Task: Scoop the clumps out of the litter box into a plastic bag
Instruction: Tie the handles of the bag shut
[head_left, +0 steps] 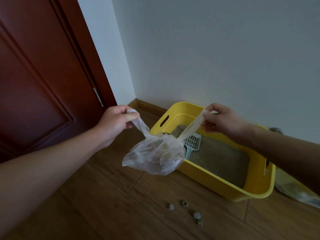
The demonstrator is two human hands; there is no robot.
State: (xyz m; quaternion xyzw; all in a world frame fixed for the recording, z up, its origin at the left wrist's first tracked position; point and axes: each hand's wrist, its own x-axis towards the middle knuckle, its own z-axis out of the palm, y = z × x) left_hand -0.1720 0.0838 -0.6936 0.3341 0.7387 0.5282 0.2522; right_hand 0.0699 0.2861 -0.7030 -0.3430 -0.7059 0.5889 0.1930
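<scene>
1. Four small grey clumps (196, 215) loose on the wooden floor (103, 205), lower centre of the frame, near the litter box (216, 181) and not touching it.
2. Two bare forearms (52, 161) reaching in, one from the lower left, one from the right edge.
3. Left hand (115, 124), left of centre: thumb and curled fingers pinching one stretched handle of the plastic bag (155, 153).
4. Right hand (223, 121), right of centre and well apart from the other: fingertips pinching the second handle, drawn taut.
5. Plastic bag hanging in the air between and below both hands, clear and crumpled, bulging at the bottom, overlapping the near left corner of the litter box; contents too blurred through the film to tell.
6. Litter box yellow, on the floor by the wall, centre right, with an oval grip slot in its left end; sandy litter (221, 156) spread across the bottom.
7. Pale blue slotted scoop (192, 141) lying inside at the left end, partly hidden behind the plastic bag.
8. Second bag (294, 189), clear and crumpled, on the floor past the right end of the litter box, lower right, partly hidden by the right forearm.
9. Farthest back: dark red door (34, 84) filling the upper left, wooden baseboard (147, 104) along the foot of the pale wall (207, 49), small round metal piece (276, 130) low down near the right edge.
</scene>
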